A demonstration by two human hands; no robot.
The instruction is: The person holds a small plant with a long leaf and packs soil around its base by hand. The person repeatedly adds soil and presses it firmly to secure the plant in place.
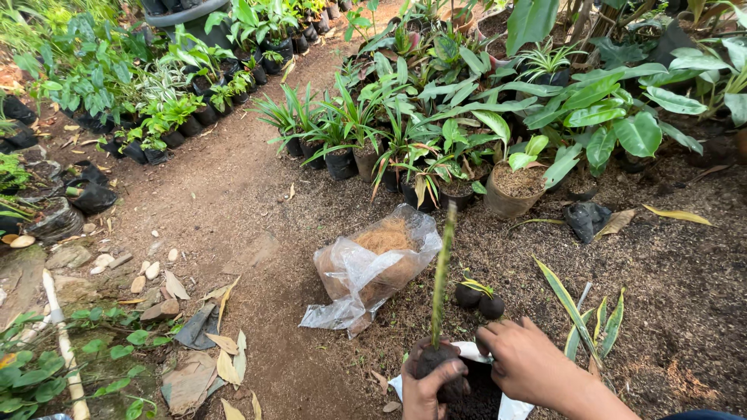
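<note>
Two hands pot a thin plant on the dirt ground.

The left hand (436,385) has its fingers wrapped around the plant's dark root ball (433,359). Just beside it, the right hand (529,362) fingers pinch the white bag (473,351) rim.

Two hands (436,385) (529,362), one clear plastic bag (373,272), two small dark balls (478,299)

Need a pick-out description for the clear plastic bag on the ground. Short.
Start at the dirt path running between the rows of potted plants. Just above the person's left hand and right hand, the clear plastic bag lies slumped open on the soil. It alone is transparent, filled with brown fibrous material; the nearby grow bags are black.
</note>
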